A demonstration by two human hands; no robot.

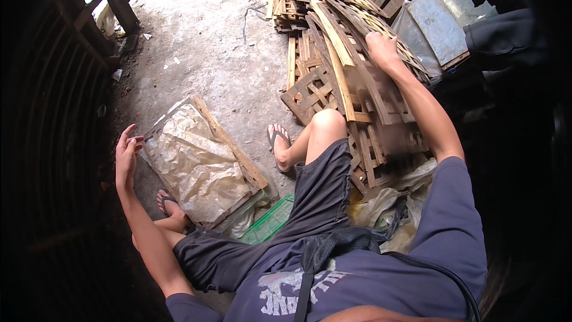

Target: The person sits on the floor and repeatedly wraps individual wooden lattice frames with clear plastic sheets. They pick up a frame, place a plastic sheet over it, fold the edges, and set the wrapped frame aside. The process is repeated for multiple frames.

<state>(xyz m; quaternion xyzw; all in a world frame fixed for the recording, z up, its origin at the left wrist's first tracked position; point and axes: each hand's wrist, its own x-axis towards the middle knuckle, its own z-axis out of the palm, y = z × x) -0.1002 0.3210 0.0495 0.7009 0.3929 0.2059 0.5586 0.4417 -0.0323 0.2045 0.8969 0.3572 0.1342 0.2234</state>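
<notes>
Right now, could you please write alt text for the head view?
A person's right hand seems to grip piled brown wooden lattice panels. The open left hand is near a wood-edged frame covered with crumpled translucent plastic. Grey concrete floor lies beyond.

Shirt: dark blue tee (381, 277) across the lower part of the frame, short sleeves (450, 209)
Chest print: pale, worn-looking lettering (292, 292), bottom centre
Shorts: dark grey, loose (322, 188), ending above the knee
Footwear: dark flip-flops (277, 137) with thong straps, one near centre, one lower left
Waist: bunched black mesh fabric (336, 243), a flat dark strap (304, 296) hanging below
Cord: thin, black (456, 280), curving at lower right
Hands: left (126, 158) and right (383, 49), both bare
</notes>
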